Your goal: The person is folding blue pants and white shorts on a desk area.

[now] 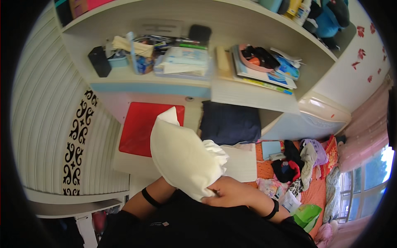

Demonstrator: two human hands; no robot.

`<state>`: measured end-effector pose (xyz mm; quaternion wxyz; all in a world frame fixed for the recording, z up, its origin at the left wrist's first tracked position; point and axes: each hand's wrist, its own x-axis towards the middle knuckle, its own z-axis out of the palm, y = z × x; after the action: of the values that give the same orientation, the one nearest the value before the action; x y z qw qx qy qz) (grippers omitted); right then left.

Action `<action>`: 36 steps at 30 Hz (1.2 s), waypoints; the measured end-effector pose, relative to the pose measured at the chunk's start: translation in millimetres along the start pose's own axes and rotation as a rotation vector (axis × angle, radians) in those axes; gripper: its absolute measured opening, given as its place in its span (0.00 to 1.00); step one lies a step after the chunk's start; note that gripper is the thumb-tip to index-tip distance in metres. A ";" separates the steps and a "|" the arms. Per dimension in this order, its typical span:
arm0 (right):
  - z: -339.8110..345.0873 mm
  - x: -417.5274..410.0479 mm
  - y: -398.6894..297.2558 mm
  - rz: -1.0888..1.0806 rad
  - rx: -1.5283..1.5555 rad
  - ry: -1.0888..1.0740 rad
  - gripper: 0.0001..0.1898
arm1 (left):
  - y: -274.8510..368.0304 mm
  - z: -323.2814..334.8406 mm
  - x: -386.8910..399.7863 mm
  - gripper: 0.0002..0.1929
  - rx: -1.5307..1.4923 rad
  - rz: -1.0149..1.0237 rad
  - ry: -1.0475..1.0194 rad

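Note:
A plump off-white cloth bundle (183, 152), shaped like a small pillow, is held up close to my chest. It has a pointed corner at the top and a gathered, ruffled edge on its right. My right hand (229, 192) grips its lower right side, with the thumb and fingers on the fabric. My left forearm reaches up behind the bundle, whose cloth hides my left hand. Beyond the bundle lies a red mat (139, 130) on a pale desk (240, 162). Folded dark navy fabric (231, 122) rests to the right of the mat.
Above the desk, a shelf holds a black box (100, 62), a wipes packet (187, 55) and a pink tray (256, 63) over books. At right, clothes (287, 170) and a green bag (307, 214) lie on an orange-covered bed (311, 198). A slatted panel (43, 114) stands left.

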<state>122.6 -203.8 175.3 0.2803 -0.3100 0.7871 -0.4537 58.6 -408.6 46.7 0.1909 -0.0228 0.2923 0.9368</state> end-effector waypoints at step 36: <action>-30.9 44.1 81.9 0.166 0.328 0.449 0.23 | 67.1 -5.2 12.3 0.23 0.100 -0.159 0.047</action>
<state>52.5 -187.5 108.8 0.1815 -0.0867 0.7684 -0.6076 22.0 -458.1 76.7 0.2584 -0.0584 0.3406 0.9021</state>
